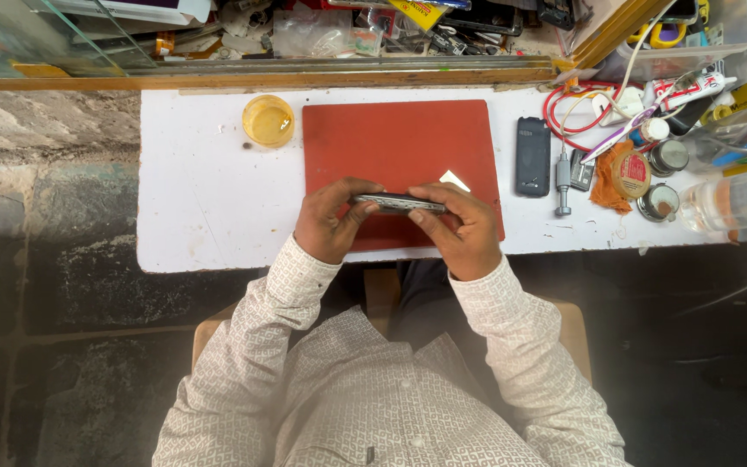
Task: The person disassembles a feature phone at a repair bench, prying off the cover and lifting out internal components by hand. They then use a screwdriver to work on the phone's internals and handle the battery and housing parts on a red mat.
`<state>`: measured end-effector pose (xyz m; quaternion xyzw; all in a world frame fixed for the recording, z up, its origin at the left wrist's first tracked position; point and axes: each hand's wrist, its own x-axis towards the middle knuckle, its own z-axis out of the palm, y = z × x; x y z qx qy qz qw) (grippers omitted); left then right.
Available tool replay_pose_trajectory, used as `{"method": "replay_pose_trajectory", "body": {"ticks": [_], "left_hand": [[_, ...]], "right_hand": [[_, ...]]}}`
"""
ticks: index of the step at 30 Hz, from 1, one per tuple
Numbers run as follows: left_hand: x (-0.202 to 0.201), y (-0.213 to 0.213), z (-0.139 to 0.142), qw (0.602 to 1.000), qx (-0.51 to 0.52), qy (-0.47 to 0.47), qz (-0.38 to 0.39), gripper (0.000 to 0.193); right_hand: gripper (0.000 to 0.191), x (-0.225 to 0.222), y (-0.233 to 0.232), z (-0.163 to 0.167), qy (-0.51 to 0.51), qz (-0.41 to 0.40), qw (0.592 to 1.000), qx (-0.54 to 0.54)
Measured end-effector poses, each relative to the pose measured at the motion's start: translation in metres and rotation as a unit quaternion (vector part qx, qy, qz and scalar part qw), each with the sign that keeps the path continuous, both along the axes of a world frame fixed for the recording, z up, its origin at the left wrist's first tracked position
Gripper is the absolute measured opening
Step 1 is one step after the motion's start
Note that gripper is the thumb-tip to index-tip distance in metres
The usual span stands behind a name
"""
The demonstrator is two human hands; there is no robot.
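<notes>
i see a yellow label (pixel 419 12) at top centre, a white tube (pixel 689 87) with red print top right, and a round red-labelled tin (pixel 630 174) right of the mat.

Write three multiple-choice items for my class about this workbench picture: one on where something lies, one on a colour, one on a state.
1. Where does the small yellow cup stand?
A. Left of the red mat, on the white tabletop
B. On the red mat
C. Right of the black phone

2. What colour is the mat under the hands?
A. Green
B. Red
C. Blue

3. How is the thin device held?
A. Lying flat and untouched
B. In one hand only
C. Edge-on between the left hand and the right hand

Answers:
1. A, the cup sits on bare white surface beside the mat's left edge.
2. B, the mat is plainly red.
3. C, the fingers of both hands grip its ends above the mat.
</notes>
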<state>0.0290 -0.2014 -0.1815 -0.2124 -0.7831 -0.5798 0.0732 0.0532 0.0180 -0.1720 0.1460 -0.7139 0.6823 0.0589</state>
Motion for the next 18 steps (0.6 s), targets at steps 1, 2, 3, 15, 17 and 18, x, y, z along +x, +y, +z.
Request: {"method": "replay_pose_trajectory", "body": {"ticks": [1,2,3,15,17,18], "left_hand": [[0.0,0.0,-0.001,1.0,-0.001,0.014,0.001,0.019],[0.001,0.001,-0.001,1.0,-0.002,0.026,0.001,0.019],[0.002,0.002,-0.001,0.999,-0.004,0.037,0.001,0.02],[0.003,0.006,0.014,0.999,-0.05,0.021,0.005,0.019],[0.003,0.006,0.016,0.999,-0.039,0.031,-0.005,0.02],[0.004,0.006,0.016,0.999,-0.034,0.035,-0.009,0.02]], "right_hand": [[0.026,-0.001,0.002,-0.001,0.003,-0.007,1.0,0.008],[0.024,0.0,0.004,-0.001,0.005,-0.014,1.0,0.016],[0.023,0.001,0.005,-0.002,0.005,-0.023,0.999,0.024],[0.016,0.009,-0.007,0.001,0.093,-0.114,0.985,0.091],[0.017,0.01,-0.005,0.002,0.104,-0.12,0.983,0.096],[0.017,0.011,-0.005,0.003,0.108,-0.121,0.982,0.099]]}}
